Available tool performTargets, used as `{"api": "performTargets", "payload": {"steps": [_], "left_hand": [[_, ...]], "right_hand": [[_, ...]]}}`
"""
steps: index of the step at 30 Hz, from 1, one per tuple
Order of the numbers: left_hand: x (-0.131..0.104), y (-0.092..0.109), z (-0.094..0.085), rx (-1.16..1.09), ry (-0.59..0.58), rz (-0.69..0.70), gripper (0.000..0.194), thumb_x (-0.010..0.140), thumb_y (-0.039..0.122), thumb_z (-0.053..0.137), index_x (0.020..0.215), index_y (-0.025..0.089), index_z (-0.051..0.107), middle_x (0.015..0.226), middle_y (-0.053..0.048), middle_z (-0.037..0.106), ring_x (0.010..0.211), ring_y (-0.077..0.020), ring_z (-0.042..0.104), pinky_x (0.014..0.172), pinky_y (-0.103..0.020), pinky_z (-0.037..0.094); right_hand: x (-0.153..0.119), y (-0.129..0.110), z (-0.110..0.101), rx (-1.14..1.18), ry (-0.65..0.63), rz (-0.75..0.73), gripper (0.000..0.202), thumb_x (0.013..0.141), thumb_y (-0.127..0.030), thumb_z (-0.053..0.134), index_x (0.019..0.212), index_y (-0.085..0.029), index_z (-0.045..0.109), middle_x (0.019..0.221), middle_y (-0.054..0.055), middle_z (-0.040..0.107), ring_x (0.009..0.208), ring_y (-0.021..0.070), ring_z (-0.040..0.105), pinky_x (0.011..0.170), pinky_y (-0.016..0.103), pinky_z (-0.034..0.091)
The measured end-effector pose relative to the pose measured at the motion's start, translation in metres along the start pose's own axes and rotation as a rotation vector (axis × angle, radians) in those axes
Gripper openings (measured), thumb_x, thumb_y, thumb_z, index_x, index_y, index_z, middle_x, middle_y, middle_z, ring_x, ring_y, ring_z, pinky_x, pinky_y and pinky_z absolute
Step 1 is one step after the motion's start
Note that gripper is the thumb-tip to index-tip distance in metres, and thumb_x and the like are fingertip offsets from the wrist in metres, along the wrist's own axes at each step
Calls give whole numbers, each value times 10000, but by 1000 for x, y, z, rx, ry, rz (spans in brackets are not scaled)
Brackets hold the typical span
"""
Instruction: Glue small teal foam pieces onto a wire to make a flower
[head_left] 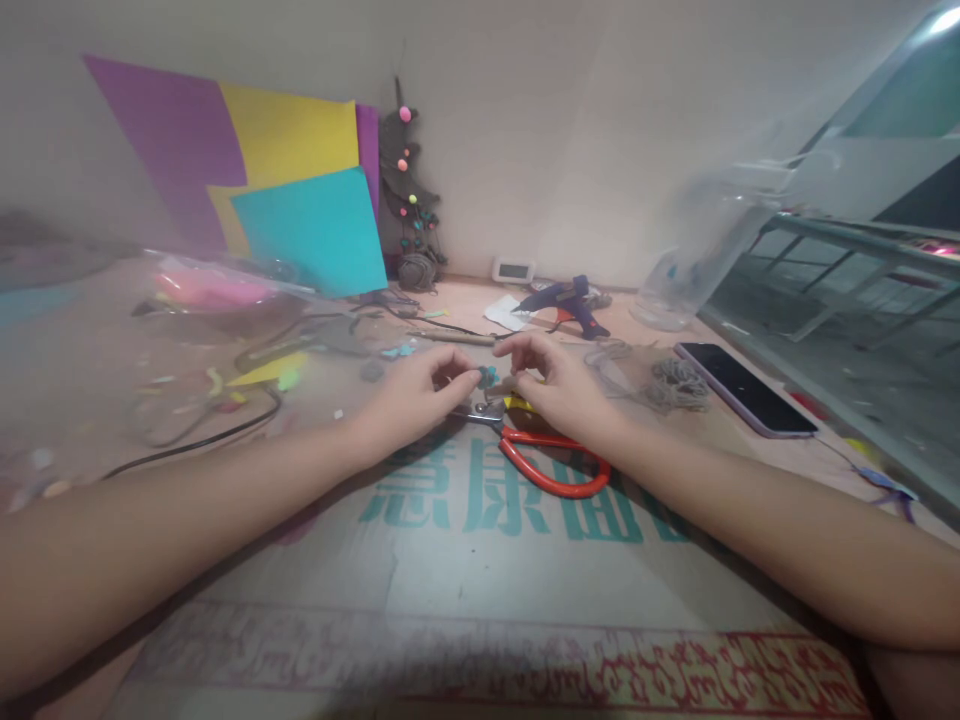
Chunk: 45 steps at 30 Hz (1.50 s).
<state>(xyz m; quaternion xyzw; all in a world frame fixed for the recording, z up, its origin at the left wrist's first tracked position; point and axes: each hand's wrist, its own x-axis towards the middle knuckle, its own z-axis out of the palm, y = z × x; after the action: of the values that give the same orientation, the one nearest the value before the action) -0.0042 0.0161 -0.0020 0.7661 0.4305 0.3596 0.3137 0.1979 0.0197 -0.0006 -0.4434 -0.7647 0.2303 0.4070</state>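
Note:
Just above the scissors, my left hand (442, 385) pinches a small grey-and-teal piece (489, 376) between thumb and fingertips. It may be yarn with a bit of teal on it, but it is too small to tell. Close on its right, my right hand (551, 380) has its thumb and fingers curled together. Whatever lies between those fingertips is too small to make out. Under both hands are scissors with red handles (555, 488), their blades running left beneath my left hand. A yellow scrap (517, 402) shows beside my right fingers.
A hot glue gun (566, 300) lies behind my hands. To the right are a ball of grey yarn (675, 385), a phone (746, 388) and a clear plastic container (686, 250). Coloured sheets (311, 235) and a grey tree-shaped ornament (405, 170) lean on the wall. Scraps and a cord lie left.

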Motion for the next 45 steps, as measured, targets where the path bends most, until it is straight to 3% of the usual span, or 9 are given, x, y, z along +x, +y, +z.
{"api": "performTargets", "payload": {"steps": [16,26,30,38,45], "left_hand": [[1,-2,1,-9,-3,3,231,896,396,555,820,181,590,770,-24,660,728,-178,636,657,-282,499],[1,-3,1,6,0,12,233,902,398,551,828,181,595,773,-17,650,719,-168,620,646,-273,482],[1,-4,1,2,-2,5,229,901,397,551,832,183,595,784,-20,663,736,-176,630,663,-282,490],[1,-2,-1,17,-8,12,213,907,370,547,830,179,600,779,-7,649,720,-160,607,664,-279,459],[1,-5,0,-2,-10,21,219,910,382,546,837,181,594,783,-12,661,729,-166,622,665,-278,470]], "right_hand": [[-1,4,0,-11,22,-6,303,682,-24,462,902,-211,553,763,-27,407,722,148,443,667,284,369],[-1,6,0,57,5,-7,229,753,-50,454,896,-214,525,771,-23,403,709,148,433,667,293,383],[0,4,0,69,43,6,107,817,-158,548,912,-208,557,747,-32,421,684,138,440,662,299,396],[1,3,4,303,2,63,221,804,-114,515,1000,-212,539,854,-4,593,832,144,594,783,327,524],[1,5,3,183,0,23,318,755,-35,476,1020,-191,561,894,11,562,872,140,577,825,316,504]]}}
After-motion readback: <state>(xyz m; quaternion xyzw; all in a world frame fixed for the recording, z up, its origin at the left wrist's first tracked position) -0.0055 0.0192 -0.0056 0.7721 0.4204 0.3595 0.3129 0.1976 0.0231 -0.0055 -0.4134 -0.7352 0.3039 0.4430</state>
